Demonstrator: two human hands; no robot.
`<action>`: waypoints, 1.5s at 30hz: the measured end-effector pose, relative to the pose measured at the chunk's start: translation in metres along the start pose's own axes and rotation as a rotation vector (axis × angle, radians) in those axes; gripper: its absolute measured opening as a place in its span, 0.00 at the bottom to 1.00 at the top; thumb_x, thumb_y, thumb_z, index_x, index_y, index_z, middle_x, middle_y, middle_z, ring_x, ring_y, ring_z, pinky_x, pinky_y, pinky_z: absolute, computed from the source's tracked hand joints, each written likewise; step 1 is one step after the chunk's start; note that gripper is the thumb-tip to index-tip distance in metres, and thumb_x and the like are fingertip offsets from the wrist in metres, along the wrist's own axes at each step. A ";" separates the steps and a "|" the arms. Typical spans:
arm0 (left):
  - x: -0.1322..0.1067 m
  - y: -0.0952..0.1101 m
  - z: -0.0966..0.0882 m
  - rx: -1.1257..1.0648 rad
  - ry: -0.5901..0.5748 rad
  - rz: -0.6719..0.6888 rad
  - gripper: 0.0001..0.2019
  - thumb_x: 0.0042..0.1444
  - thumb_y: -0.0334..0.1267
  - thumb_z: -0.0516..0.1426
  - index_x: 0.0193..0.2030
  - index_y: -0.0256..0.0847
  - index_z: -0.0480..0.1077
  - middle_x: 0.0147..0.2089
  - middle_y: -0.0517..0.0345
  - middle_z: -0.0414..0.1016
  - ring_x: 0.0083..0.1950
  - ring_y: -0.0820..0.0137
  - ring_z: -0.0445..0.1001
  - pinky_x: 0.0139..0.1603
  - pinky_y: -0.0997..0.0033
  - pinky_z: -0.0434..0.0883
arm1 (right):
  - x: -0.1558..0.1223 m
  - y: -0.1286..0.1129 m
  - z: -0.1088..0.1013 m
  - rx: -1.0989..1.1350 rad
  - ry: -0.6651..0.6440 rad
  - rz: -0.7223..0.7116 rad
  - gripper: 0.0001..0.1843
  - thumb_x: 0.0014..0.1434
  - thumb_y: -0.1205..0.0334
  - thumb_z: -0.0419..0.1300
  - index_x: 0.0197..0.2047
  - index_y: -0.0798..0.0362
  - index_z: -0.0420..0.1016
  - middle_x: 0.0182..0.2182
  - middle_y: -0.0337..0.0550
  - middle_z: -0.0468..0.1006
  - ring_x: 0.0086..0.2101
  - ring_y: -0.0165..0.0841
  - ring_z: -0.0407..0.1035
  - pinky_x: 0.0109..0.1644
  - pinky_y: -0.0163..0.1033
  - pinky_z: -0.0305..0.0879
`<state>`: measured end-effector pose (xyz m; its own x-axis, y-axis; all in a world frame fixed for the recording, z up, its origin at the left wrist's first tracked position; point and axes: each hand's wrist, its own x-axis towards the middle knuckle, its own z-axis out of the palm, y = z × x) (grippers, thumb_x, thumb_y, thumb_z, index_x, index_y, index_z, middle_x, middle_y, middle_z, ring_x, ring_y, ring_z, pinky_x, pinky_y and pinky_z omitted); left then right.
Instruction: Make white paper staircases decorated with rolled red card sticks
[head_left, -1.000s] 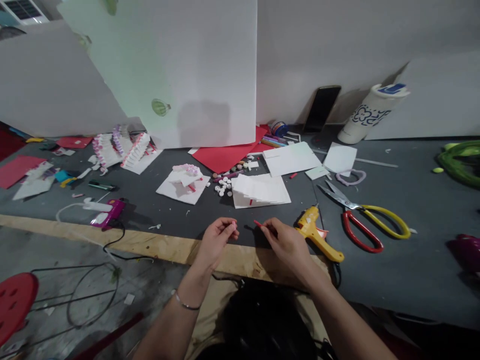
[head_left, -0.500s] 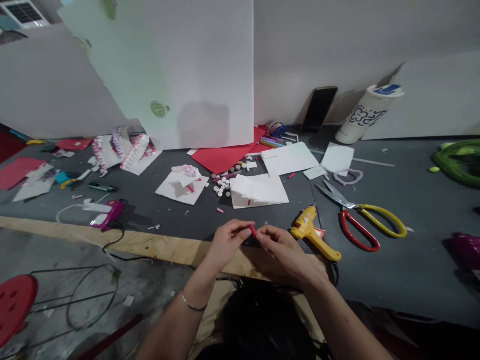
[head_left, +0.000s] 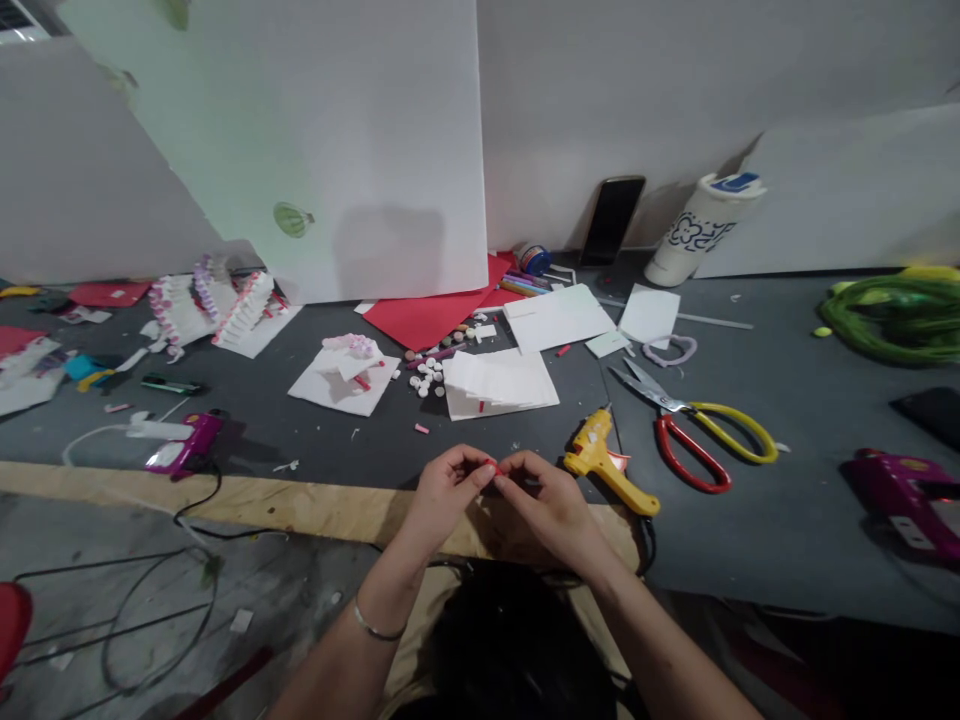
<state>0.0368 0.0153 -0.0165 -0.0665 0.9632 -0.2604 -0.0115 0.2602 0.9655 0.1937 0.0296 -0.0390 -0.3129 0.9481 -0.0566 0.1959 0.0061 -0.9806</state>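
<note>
Between my fingertips is a small red piece (head_left: 493, 467), mostly covered, that looks like a short rolled strip of paper. My left hand (head_left: 450, 492) pinches it from one side, and my right hand (head_left: 546, 500) pinches it from the other, with the fingertips of both nearly touching. Both hands are just over the table's front edge. Beyond them lies a folded white paper piece (head_left: 501, 380) on a white sheet, with a bit of red beneath it. Left of that, white round bits (head_left: 427, 378) are heaped. A yellow glue gun (head_left: 609, 462) rests right beside my right hand.
Scissors (head_left: 686, 410) with red and yellow handles lie open on the right. A purple device (head_left: 911, 500) is at far right, another (head_left: 186, 445) at left. A phone (head_left: 613, 220) and a white tumbler (head_left: 701, 230) stand at the back. A white board (head_left: 405, 150) rises behind the papers.
The view has shifted to the right. My fingertips have drawn closer together, and the red piece, plainer to see before, is now mostly covered by them.
</note>
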 end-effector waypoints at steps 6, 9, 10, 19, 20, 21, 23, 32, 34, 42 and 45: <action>0.003 0.003 -0.003 0.055 -0.107 0.062 0.12 0.48 0.43 0.63 0.36 0.37 0.74 0.33 0.56 0.76 0.35 0.71 0.72 0.38 0.72 0.71 | -0.004 -0.010 -0.009 -0.061 -0.075 -0.023 0.12 0.62 0.54 0.55 0.36 0.52 0.75 0.30 0.39 0.78 0.31 0.30 0.70 0.36 0.34 0.65; 0.005 0.002 -0.003 0.137 -0.129 0.086 0.12 0.50 0.42 0.62 0.38 0.38 0.74 0.34 0.56 0.76 0.35 0.71 0.72 0.38 0.72 0.70 | 0.006 -0.016 -0.041 -0.304 -0.124 -0.110 0.12 0.63 0.56 0.54 0.37 0.50 0.77 0.32 0.40 0.80 0.32 0.31 0.72 0.36 0.34 0.64; 0.005 0.001 -0.002 0.175 -0.120 0.097 0.12 0.50 0.42 0.61 0.39 0.38 0.74 0.34 0.55 0.76 0.35 0.71 0.72 0.37 0.72 0.70 | 0.013 -0.018 -0.057 -0.443 -0.097 -0.126 0.12 0.63 0.57 0.54 0.37 0.50 0.77 0.32 0.40 0.80 0.31 0.32 0.72 0.35 0.34 0.64; 0.007 -0.012 0.006 0.381 -0.090 0.151 0.08 0.54 0.41 0.57 0.36 0.40 0.75 0.32 0.57 0.76 0.33 0.70 0.71 0.35 0.72 0.68 | 0.127 -0.020 -0.142 -1.441 -0.024 -0.185 0.16 0.66 0.65 0.49 0.44 0.51 0.79 0.42 0.50 0.79 0.43 0.39 0.70 0.39 0.37 0.62; 0.007 -0.013 0.006 0.389 -0.090 0.149 0.08 0.53 0.40 0.57 0.36 0.40 0.75 0.33 0.57 0.76 0.33 0.70 0.71 0.35 0.72 0.68 | 0.136 -0.018 -0.140 -1.442 -0.054 -0.208 0.15 0.66 0.67 0.50 0.45 0.51 0.78 0.43 0.50 0.78 0.44 0.39 0.69 0.41 0.37 0.62; 0.007 -0.013 0.006 0.392 -0.088 0.145 0.08 0.53 0.39 0.57 0.36 0.40 0.75 0.33 0.57 0.76 0.33 0.70 0.72 0.36 0.72 0.69 | 0.143 -0.016 -0.138 -1.434 -0.076 -0.224 0.15 0.65 0.68 0.50 0.46 0.51 0.78 0.43 0.50 0.78 0.45 0.39 0.68 0.42 0.37 0.62; 0.007 -0.014 0.005 0.391 -0.085 0.132 0.08 0.53 0.39 0.57 0.36 0.40 0.75 0.34 0.57 0.77 0.34 0.70 0.72 0.36 0.72 0.69 | 0.154 -0.011 -0.135 -1.412 -0.093 -0.235 0.14 0.64 0.69 0.51 0.45 0.52 0.78 0.43 0.51 0.78 0.46 0.40 0.68 0.42 0.38 0.62; 0.013 -0.004 0.008 0.354 -0.014 0.177 0.06 0.54 0.38 0.57 0.34 0.41 0.75 0.34 0.57 0.77 0.36 0.69 0.74 0.39 0.71 0.70 | 0.140 -0.016 -0.126 -1.101 -0.082 -0.197 0.09 0.64 0.64 0.53 0.43 0.55 0.74 0.38 0.46 0.78 0.37 0.32 0.71 0.39 0.34 0.65; 0.019 -0.002 0.014 0.340 0.029 0.238 0.06 0.55 0.38 0.58 0.34 0.41 0.76 0.34 0.56 0.78 0.37 0.68 0.74 0.40 0.71 0.70 | 0.117 -0.018 -0.113 -0.782 -0.110 -0.160 0.12 0.65 0.57 0.52 0.42 0.55 0.73 0.33 0.42 0.78 0.31 0.29 0.70 0.34 0.33 0.64; 0.033 -0.004 0.028 0.226 0.052 0.276 0.06 0.54 0.37 0.61 0.38 0.41 0.77 0.38 0.54 0.80 0.40 0.66 0.77 0.42 0.69 0.72 | 0.048 -0.006 -0.060 -0.185 -0.165 -0.022 0.11 0.57 0.54 0.58 0.35 0.52 0.75 0.29 0.38 0.77 0.29 0.29 0.69 0.34 0.34 0.63; 0.031 -0.006 0.026 0.280 0.067 0.255 0.02 0.52 0.35 0.62 0.33 0.41 0.76 0.34 0.57 0.79 0.37 0.67 0.76 0.41 0.69 0.72 | 0.040 -0.003 -0.053 -0.205 -0.148 -0.014 0.11 0.59 0.55 0.57 0.37 0.51 0.77 0.27 0.37 0.78 0.29 0.30 0.71 0.33 0.34 0.64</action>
<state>0.0604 0.0455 -0.0305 -0.0978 0.9952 -0.0025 0.2859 0.0305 0.9578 0.2295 0.0841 -0.0280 -0.4463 0.8908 -0.0849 0.3706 0.0976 -0.9236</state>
